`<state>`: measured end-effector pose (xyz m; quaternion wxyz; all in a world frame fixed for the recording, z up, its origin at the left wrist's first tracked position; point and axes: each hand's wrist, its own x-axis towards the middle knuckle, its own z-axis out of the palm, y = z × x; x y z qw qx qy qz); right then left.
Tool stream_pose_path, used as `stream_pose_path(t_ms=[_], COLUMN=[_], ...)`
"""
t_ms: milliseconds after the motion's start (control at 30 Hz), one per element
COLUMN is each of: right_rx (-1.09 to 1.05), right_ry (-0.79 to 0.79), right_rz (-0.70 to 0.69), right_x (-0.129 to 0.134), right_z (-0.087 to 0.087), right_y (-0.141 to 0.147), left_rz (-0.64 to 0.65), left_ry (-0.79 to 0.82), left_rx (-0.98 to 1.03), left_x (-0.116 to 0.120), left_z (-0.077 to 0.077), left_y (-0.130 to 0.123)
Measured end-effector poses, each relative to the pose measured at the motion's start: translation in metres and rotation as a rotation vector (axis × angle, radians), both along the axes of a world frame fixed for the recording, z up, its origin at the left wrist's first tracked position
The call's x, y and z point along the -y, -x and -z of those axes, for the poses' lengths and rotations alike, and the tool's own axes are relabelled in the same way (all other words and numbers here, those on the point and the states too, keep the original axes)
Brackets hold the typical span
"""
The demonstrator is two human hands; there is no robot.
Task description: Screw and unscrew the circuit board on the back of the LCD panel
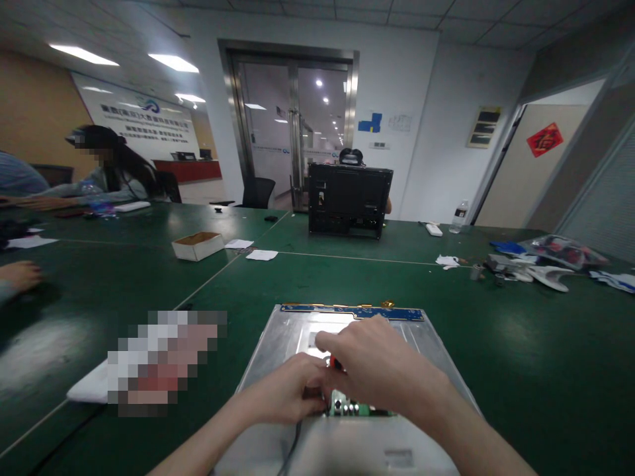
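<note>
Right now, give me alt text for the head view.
Left hand and right hand close together beside a green circuit board on a silver panel; a mostly hidden red object shows between them. The panel lies on a green table.

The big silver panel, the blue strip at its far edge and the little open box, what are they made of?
The silver panel looks like smooth metal: it is grey with bright glare. The blue strip seems to be circuit board, perhaps coated hard resin, with gold-coloured edging. The open box is probably cardboard: matte white outside, brown inside.
</note>
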<state>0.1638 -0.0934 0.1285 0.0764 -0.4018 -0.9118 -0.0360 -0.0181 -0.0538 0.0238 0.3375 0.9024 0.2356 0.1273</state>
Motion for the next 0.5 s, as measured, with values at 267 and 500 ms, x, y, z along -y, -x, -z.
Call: stream_pose_path(t_ms=[267,500], right_rx=[-0.014,-0.001], right_ry=[0.059,0.029], right_rz=[-0.081,-0.058], right_x=[0.0064,0.0054], right_z=[-0.0063,-0.0038], right_y=[-0.0011,-0.0017], left_rz=[-0.059,-0.028], left_ry=[-0.001,-0.057], left_rx=[-0.005,-0.021], left_x=[0.0007,-0.0014], left_z=[-0.0002,0.0038], left_y=[0.0025,0.0026])
